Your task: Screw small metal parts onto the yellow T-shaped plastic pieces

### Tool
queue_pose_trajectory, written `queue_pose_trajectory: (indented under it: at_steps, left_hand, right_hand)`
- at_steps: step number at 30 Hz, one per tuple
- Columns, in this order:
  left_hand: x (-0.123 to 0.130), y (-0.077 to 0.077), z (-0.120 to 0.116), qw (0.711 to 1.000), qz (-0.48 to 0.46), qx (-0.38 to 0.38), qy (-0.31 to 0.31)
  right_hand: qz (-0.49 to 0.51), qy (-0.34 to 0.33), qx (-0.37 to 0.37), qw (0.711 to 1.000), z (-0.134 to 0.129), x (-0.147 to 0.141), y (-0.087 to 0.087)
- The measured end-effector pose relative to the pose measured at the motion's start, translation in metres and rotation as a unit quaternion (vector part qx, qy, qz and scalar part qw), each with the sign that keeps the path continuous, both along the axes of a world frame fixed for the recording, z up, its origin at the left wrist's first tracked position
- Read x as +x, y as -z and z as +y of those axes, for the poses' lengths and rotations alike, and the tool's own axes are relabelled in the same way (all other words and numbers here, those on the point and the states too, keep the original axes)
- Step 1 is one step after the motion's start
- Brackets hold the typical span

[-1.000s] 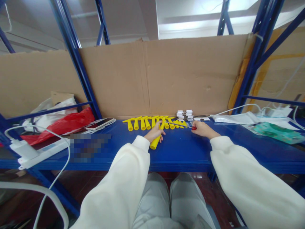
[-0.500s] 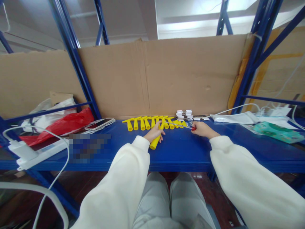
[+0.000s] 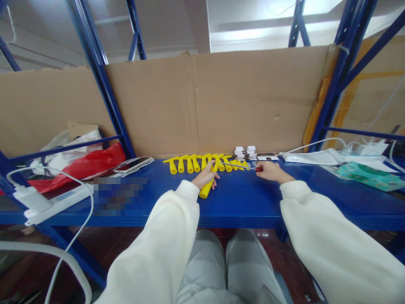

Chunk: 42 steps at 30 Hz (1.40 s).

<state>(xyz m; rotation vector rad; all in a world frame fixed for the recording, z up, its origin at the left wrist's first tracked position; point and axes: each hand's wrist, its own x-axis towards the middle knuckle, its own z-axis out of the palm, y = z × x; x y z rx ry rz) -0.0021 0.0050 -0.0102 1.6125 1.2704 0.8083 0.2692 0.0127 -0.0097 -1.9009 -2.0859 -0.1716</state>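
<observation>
In the head view my left hand (image 3: 207, 175) is closed around a yellow T-shaped plastic handle (image 3: 206, 190), whose hollow round end points toward me. My right hand (image 3: 270, 172) grips the red handle of a screwdriver (image 3: 237, 166). Its long thin metal shaft runs left to the top of the yellow piece by my left fingers; the exact contact of the tip is too small to make out. Behind my hands lies a row of several similar yellow T-shaped handles (image 3: 181, 164). Small yellow pieces (image 3: 238, 165) lie to the right of that row.
White stacked parts (image 3: 245, 153) stand at the back, beside a flat white-and-dark item (image 3: 267, 156). A phone with a cable (image 3: 134, 164), a red bag (image 3: 85, 166) and a power strip (image 3: 60, 205) lie left. A green packet (image 3: 368, 175) lies right. Cardboard (image 3: 237, 97) walls the back.
My right hand has shifted very slightly right and turned a little on the screwdriver's handle. My left hand keeps the yellow handle in the same place.
</observation>
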Motion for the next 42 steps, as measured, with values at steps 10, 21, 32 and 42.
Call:
queue_pose_trajectory:
  at_steps: [10, 21, 32, 42]
  left_hand:
    - [-0.001, 0.003, 0.004, 1.000, -0.002, 0.027, 0.004]
    - [-0.001, -0.001, -0.001, 0.995, 0.017, 0.098, 0.024]
    - [-0.002, -0.004, -0.006, 0.990, 0.056, 0.115, 0.065]
    - [-0.003, 0.001, 0.000, 0.988, 0.054, 0.125, 0.071]
  right_hand:
    - [-0.014, -0.039, -0.037, 0.998, -0.004, 0.001, -0.001]
    - [0.143, -0.170, -0.107, 0.969, 0.004, -0.011, 0.008]
    - [0.284, -0.259, -0.022, 0.923, 0.022, -0.071, 0.001]
    - [0.318, -0.268, 0.052, 0.908, 0.040, -0.085, 0.003]
